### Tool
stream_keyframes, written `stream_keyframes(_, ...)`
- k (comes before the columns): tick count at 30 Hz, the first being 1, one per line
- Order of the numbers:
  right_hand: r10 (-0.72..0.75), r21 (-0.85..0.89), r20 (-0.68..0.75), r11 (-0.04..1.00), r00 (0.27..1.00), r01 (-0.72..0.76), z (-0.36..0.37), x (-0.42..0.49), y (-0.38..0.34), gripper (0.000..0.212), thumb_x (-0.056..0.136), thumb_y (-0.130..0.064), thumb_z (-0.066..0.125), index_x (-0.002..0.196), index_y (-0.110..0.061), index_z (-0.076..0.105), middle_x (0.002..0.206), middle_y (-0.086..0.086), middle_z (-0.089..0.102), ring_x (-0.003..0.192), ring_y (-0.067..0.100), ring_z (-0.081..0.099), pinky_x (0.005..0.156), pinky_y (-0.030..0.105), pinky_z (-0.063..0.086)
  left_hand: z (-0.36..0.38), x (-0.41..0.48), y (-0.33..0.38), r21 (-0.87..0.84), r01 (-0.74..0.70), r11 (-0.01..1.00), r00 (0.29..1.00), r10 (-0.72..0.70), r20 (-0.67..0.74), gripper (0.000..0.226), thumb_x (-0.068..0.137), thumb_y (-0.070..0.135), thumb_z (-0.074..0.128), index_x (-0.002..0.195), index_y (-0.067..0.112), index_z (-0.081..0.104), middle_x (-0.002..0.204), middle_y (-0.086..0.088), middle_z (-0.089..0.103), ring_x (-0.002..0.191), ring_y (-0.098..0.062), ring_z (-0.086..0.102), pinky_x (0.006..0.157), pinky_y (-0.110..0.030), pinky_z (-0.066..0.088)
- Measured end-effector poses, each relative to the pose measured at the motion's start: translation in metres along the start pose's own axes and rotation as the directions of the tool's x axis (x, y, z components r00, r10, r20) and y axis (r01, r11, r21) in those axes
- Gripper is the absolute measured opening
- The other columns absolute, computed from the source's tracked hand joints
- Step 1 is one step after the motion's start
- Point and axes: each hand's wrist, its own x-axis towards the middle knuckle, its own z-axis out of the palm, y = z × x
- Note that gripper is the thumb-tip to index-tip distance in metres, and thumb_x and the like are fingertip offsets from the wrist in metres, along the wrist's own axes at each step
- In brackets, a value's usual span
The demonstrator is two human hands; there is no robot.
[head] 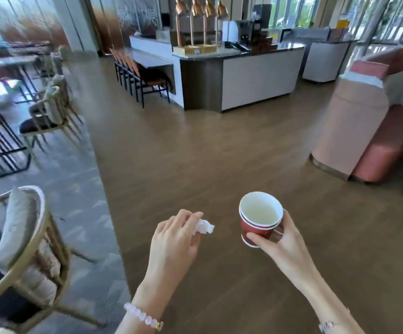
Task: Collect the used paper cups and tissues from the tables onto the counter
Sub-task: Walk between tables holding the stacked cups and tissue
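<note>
My right hand (pixel 281 239) grips a stack of red paper cups (pixel 258 219) with white insides, held upright over the wooden floor. My left hand (pixel 175 237) pinches a crumpled white tissue (pixel 204 227) between its fingers. Both hands are out in front of me at the lower middle of the head view. Far ahead stands the counter (pixel 241 54), with a dark top and white and brown sides.
Copper heat lamps (pixel 195 10) and machines stand on the counter. A row of orange chairs (pixel 135 71) lines its left side. Tables and wicker chairs (pixel 22 242) stand on the carpet at left. A pink upholstered booth (pixel 364 121) is at right. Open wooden floor lies between.
</note>
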Motion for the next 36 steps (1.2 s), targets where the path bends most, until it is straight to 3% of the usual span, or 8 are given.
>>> stream_keyframes(8,-0.051,-0.017,0.234,0.998,0.971,0.056,0.057,0.14,0.008,0.056,0.069,-0.009,0.081,0.112,-0.032,0.052,0.103,-0.018,0.064,0.089,-0.011,0.06,0.069,0.003,0.043,0.029,0.067,-0.074,0.151,0.213,0.965,0.976,-0.206,-0.065,0.051,0.057,0.007,0.083,0.102,0.021,0.064,0.089,0.011,0.063,0.072,-0.013,0.061,0.064,-0.026,0.047)
stream_keyframes(18,-0.124,-0.018,0.374,0.99,0.919,0.141,0.177,0.331,0.004,0.056,0.07,-0.01,0.081,0.107,-0.039,0.051,0.098,-0.031,0.061,0.092,-0.014,0.057,0.067,-0.002,0.04,0.078,0.171,-0.228,0.238,0.365,0.9,0.929,-0.335,-0.158,0.047,0.06,0.014,0.085,0.1,0.025,0.063,0.09,0.015,0.061,0.072,-0.007,0.052,0.066,-0.018,0.035)
stream_keyframes(23,-0.167,0.028,0.457,0.984,0.874,0.173,0.254,0.424,-0.015,0.055,0.069,-0.008,0.08,0.106,-0.038,0.052,0.099,-0.03,0.062,0.091,-0.014,0.057,0.067,-0.001,0.04,0.082,0.225,-0.312,0.264,0.462,0.847,0.886,-0.429,-0.177,0.041,0.067,0.015,0.082,0.099,0.026,0.06,0.09,0.015,0.06,0.073,-0.01,0.059,0.066,-0.023,0.042)
stream_keyframes(31,-0.198,0.098,0.635,0.979,0.747,0.177,0.387,0.524,-0.033,0.056,0.068,-0.006,0.081,0.106,-0.036,0.052,0.093,-0.023,0.066,0.086,-0.017,0.057,0.067,-0.002,0.039,0.079,0.264,-0.415,0.371,0.584,0.722,0.811,-0.535,-0.235,0.044,0.064,0.013,0.081,0.101,0.024,0.06,0.09,0.012,0.061,0.075,-0.013,0.062,0.064,-0.025,0.045)
stream_keyframes(36,-0.244,0.151,0.74,0.968,0.626,0.198,0.482,0.59,-0.038,0.058,0.067,-0.005,0.081,0.104,-0.037,0.051,0.098,-0.018,0.066,0.086,-0.018,0.057,0.068,-0.002,0.039,0.085,0.29,-0.488,0.455,0.651,0.608,0.757,-0.567,-0.325,0.047,0.058,0.012,0.084,0.099,0.021,0.061,0.087,0.011,0.061,0.069,-0.014,0.061,0.06,-0.024,0.046)
